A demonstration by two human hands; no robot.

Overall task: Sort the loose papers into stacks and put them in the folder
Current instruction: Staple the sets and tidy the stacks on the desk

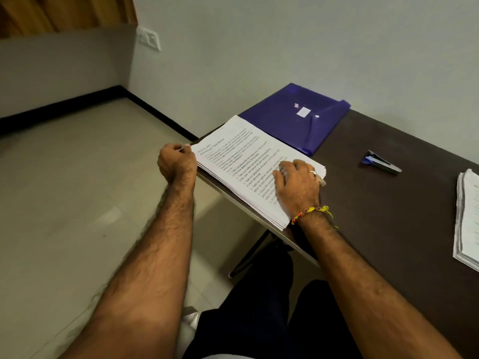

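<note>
Stapler [382, 162] lies beside folder [298, 117]; left hand [176, 161] pinches stack [248, 164] corner, right hand [298, 185] flat atop.

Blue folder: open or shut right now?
Shut. The blue folder lies flat on the table beyond the paper stack, flap down over the front with its white snap showing; no papers stick out.

One camera on the person's head looks forward and down, close over the bench [388, 203] corner and floor [77, 177].
</note>
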